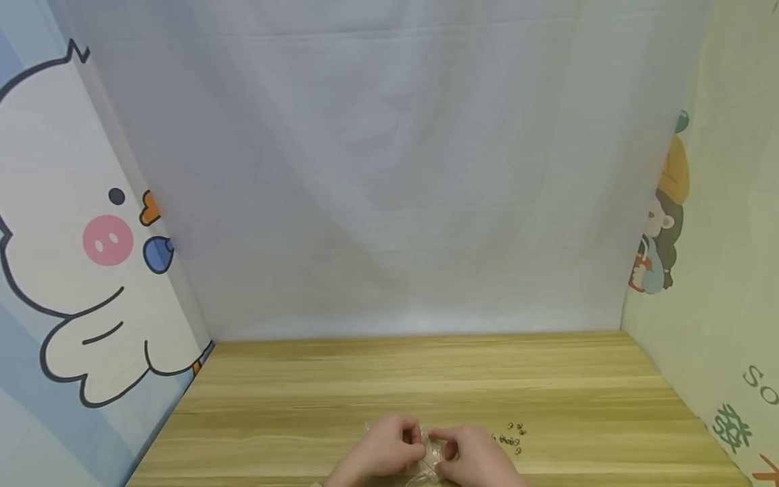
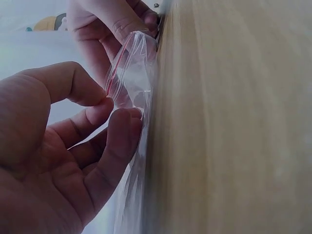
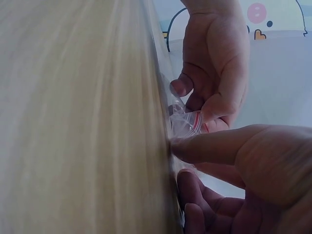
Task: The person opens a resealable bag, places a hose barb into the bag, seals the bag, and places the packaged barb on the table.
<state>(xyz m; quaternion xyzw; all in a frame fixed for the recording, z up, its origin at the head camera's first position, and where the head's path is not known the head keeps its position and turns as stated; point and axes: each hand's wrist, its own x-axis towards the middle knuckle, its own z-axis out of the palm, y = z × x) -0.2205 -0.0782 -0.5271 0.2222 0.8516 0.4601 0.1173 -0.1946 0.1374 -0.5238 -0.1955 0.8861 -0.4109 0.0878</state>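
Observation:
A clear plastic zip-lock bag [image 1: 434, 452] with a red line along its mouth lies low over the wooden table, between both hands. My left hand [image 1: 389, 446] pinches the bag's mouth between thumb and index finger; the left wrist view shows this grip on the red-lined edge of the bag [image 2: 134, 73]. At the opposite end of the mouth, my right hand [image 1: 477, 456] holds the bag's corner with thumb and fingers. Its fingertips partly cover the bag [image 3: 187, 122] in the right wrist view. Whether anything is inside cannot be made out.
Several small dark metallic pieces [image 1: 510, 440] lie scattered on the wooden table [image 1: 341, 379], just right of the right hand. A white cloth backdrop [image 1: 389, 203] hangs behind the table. Printed panels stand at the left [image 1: 55, 203] and right [image 1: 718, 270].

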